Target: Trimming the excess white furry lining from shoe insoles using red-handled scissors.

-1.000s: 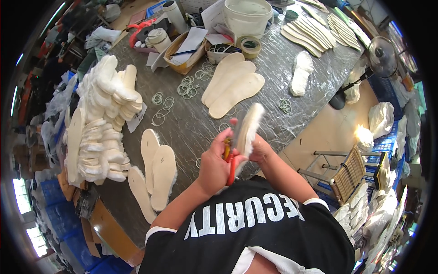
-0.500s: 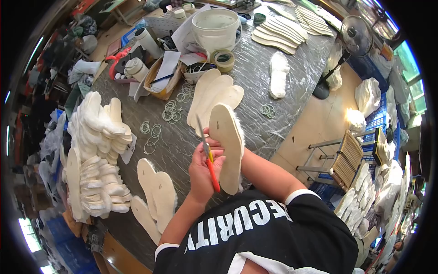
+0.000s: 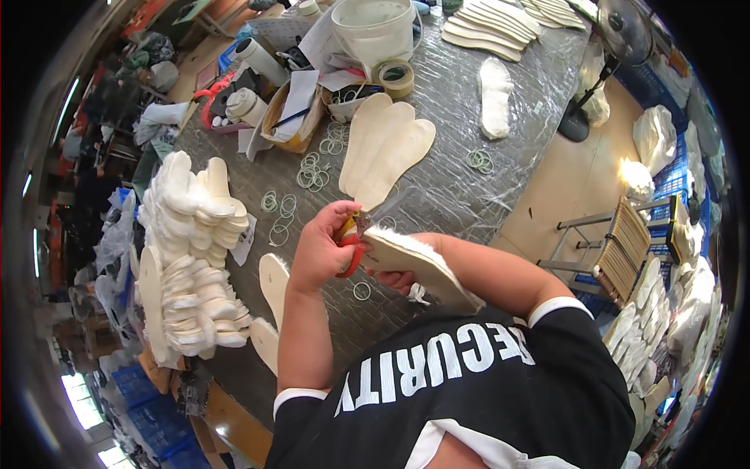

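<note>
My left hand [image 3: 319, 244] is closed round the red and yellow handles of a pair of scissors [image 3: 353, 260]. Their blades are blurred and point up and right, close to the far tip of a fleece-lined insole [image 3: 430, 270]. My right hand [image 3: 394, 280] grips that insole from beneath, so most of its fingers are hidden. The insole slants, beige side toward me and white fleece along its upper edge. Just beyond the scissors, several beige insoles [image 3: 383, 148] lie fanned out. More insoles [image 3: 273, 285] lie beside my left forearm, which partly covers them.
Stacked fleece insoles [image 3: 191, 258] rise at the left. Pale green rubber bands [image 3: 314, 173] are scattered on the plastic-covered table [image 3: 453, 148]. Farther off are a white bucket [image 3: 375, 31], tape rolls [image 3: 394, 76] and a box of papers [image 3: 293, 117]. A stool [image 3: 617, 250] stands right.
The insole has turned from upright to slanting, with its tip toward the scissors. My left hand has lifted and turned the scissors toward that tip. The whole view has shifted slightly.
</note>
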The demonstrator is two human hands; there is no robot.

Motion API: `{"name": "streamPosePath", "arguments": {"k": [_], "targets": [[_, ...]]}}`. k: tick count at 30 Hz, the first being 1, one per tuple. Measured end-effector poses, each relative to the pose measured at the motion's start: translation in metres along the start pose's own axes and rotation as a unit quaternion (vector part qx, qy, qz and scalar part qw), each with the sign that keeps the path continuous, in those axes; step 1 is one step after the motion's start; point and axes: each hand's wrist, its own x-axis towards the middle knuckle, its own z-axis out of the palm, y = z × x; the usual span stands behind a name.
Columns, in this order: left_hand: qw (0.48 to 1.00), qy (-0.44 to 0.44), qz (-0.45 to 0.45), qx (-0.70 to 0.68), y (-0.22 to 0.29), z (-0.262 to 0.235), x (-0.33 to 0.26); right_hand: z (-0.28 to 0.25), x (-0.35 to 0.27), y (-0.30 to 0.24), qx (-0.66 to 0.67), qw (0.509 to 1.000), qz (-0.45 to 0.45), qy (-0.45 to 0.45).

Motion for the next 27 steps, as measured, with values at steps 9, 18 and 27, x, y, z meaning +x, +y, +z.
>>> {"name": "streamPosePath", "arguments": {"k": [9,18,27], "targets": [[0.891,0.302,-0.074,-0.330,-0.079,0.039,-0.057,0.074,-0.082,0.022,-0.476,0.720,-0.204,0.463],[0.896,0.302,-0.133,-0.299,-0.064,0.110,-0.078,-0.016,-0.029,0.106,0.145,0.902,-0.377,0.153],[0.933,0.204,-0.140,-0.262,-0.069,0.091,-0.101,0.000,-0.054,0.084,0.074,0.850,-0.441,0.278]]}}
